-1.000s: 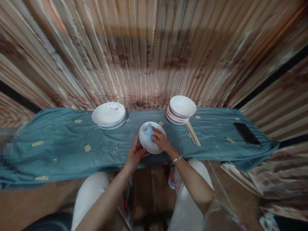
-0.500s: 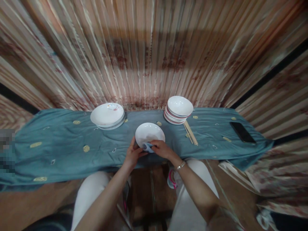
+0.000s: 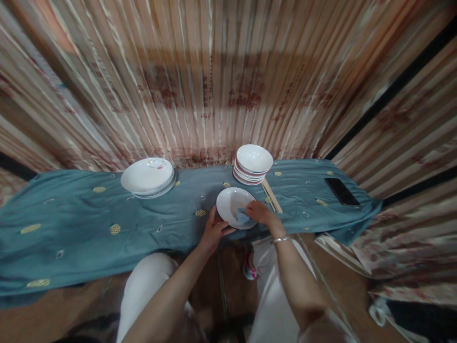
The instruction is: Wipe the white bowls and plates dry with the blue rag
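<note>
A white bowl point(image 3: 228, 202) is tilted toward me at the table's front edge. My left hand point(image 3: 214, 232) grips its lower left rim, thumb on the near side and fingers toward the underside. Bunched in my right hand point(image 3: 260, 212) is a light blue cloth point(image 3: 243, 216), pressed against the inside of the bowl at the right. The fingers of my right hand are closed round the cloth, and a bracelet circles that wrist.
A stack of white bowls point(image 3: 254, 162) stands behind the held bowl, with wooden chopsticks point(image 3: 272, 196) beside it. White plates point(image 3: 148, 177) are stacked at left. A black phone point(image 3: 342, 192) lies at right on the green tablecloth point(image 3: 89, 214). Curtains point(image 3: 221, 95) hang behind.
My right hand has moved the cloth from the bowl's near rim to its inner right side. The bowl has turned a little and sits farther right in view; the whole view has shifted.
</note>
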Available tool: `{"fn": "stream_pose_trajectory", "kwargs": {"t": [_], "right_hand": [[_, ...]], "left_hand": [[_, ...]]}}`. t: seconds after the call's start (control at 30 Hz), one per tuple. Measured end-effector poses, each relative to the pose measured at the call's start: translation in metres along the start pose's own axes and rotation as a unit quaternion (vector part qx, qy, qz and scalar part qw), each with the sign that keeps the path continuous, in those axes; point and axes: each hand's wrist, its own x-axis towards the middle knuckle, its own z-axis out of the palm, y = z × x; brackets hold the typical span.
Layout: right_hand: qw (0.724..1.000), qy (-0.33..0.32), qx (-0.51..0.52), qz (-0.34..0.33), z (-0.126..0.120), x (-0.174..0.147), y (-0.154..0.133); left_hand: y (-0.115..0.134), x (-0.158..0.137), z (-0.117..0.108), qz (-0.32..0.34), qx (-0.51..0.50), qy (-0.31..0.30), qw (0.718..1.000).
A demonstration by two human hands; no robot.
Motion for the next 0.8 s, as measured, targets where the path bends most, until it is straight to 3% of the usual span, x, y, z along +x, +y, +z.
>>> {"fn": "stream_pose_trajectory", "kwargs": {"t": [0.3, 0.53, 0.8], "right_hand": [[0.993, 0.01, -0.027, 0.115, -0.006, -0.009, 0.037], [0.985, 0.019, -0.026, 0.17, -0.009, -0.014, 0.048], [0.98, 0.039, -0.025, 0.193, -0.013, -0.021, 0.052]], "left_hand": [[-0.021, 0.009, 0.036, 0.032, 0.033, -0.044, 0.998], [-0.036, 0.031, 0.034, 0.062, 0.15, -0.026, 0.986], [-0.054, 0.035, 0.036, 0.042, 0.185, -0.053, 0.98]]}}
